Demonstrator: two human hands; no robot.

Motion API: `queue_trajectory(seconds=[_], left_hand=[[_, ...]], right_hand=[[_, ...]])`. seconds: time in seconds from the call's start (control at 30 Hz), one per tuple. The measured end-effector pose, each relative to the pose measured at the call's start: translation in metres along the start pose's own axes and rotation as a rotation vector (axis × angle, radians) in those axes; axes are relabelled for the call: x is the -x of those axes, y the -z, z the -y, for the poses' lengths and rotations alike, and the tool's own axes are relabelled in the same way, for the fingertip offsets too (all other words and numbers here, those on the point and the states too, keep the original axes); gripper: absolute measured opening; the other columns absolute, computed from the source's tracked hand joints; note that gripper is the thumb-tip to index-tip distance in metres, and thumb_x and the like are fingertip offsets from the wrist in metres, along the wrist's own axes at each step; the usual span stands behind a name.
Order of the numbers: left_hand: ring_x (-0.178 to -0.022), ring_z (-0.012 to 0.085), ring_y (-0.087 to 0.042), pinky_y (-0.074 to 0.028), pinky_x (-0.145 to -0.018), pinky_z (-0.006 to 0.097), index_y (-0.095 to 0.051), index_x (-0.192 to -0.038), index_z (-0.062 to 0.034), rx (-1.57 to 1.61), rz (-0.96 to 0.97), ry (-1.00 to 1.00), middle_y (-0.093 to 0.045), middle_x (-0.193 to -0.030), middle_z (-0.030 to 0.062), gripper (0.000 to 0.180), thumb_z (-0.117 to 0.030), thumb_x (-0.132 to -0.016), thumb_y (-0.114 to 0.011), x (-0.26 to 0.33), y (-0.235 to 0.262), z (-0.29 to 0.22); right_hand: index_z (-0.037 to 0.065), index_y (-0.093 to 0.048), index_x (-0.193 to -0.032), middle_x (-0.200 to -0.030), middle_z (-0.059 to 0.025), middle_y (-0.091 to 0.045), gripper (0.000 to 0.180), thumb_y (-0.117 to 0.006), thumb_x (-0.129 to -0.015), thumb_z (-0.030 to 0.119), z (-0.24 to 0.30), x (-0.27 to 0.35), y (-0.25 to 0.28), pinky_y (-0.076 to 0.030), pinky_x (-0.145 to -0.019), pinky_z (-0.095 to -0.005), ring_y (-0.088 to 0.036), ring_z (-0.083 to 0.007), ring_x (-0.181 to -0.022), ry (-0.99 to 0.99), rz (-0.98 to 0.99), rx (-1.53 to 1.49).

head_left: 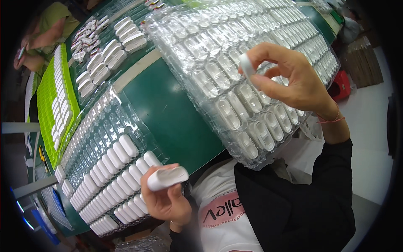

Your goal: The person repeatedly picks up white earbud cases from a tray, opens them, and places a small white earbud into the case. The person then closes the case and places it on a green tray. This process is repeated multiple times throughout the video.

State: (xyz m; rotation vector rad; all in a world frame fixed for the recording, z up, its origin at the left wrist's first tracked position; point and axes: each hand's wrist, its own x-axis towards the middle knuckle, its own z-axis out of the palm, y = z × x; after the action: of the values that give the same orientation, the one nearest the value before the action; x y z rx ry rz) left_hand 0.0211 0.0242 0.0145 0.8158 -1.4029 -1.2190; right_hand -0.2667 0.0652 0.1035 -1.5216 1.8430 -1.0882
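Observation:
My left hand (pixel 168 206), low in the middle, grips a white oblong hollow plastic case shell (pixel 164 179), its open side facing right. Just beside it lies a clear blister tray (pixel 107 119) with rows of closed-looking white oblong shells. My right hand (pixel 291 77) is raised at the right, pinching a small white plastic piece (pixel 246 64) between thumb and index finger; its exact kind is hard to tell. Beneath that hand rests a stack of clear blister trays (pixel 178 25), its pockets holding white oblong pieces with recesses. The two held parts are well apart.
A green tray (pixel 46 92) with white oblong parts stands at the far left, a person (pixel 54 29) behind it. Opened white cases (pixel 111 54) and small loose parts (pixel 89 38) lie at the back. A dark green table surface (pixel 168 107) shows between the clear trays.

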Motion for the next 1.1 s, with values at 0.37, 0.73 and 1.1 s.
queue_trajectory(seconds=[0.37, 0.73, 1.1], left_hand=[[-0.1, 0.0213, -0.061, -0.053, -0.081, 0.03, -0.048, -0.12, 0.005, 0.152, 0.133, 0.134, -0.056, -0.119, 0.0206, 0.039, 0.001, -0.085, -0.066, -0.013, -0.016, 0.005], [-0.097, 0.0209, -0.062, -0.056, -0.075, 0.032, -0.043, -0.126, 0.0058, 0.546, 0.174, 0.298, -0.058, -0.113, 0.0187, 0.04, 0.001, -0.09, -0.061, -0.022, -0.012, 0.012], [-0.111, 0.0204, -0.059, -0.047, -0.096, 0.033, -0.044, -0.128, 0.006, 0.597, 0.061, 0.484, -0.059, -0.117, 0.0155, 0.046, -0.003, -0.089, -0.066, -0.028, -0.018, 0.017]], right_hand=[[0.001, -0.06, -0.112, -0.104, -0.0064, -0.061, 0.031, -0.072, -0.084, 0.006, 0.004, -0.051, -0.076, -0.051, -0.086, -0.0289, -0.062, -0.0157, -0.098, 0.113, 0.611, -0.427], [-0.002, -0.044, -0.134, -0.116, -0.0098, -0.058, 0.045, -0.061, -0.094, 0.01, 0.001, -0.048, -0.081, -0.048, -0.092, -0.0291, -0.058, -0.0143, -0.104, -0.157, 0.662, -0.729], [0.004, -0.048, -0.136, -0.111, -0.008, -0.059, 0.043, -0.058, -0.094, 0.01, 0.003, -0.043, -0.088, -0.051, -0.083, -0.0296, -0.057, -0.0141, -0.1, 0.063, 0.588, -0.452]])
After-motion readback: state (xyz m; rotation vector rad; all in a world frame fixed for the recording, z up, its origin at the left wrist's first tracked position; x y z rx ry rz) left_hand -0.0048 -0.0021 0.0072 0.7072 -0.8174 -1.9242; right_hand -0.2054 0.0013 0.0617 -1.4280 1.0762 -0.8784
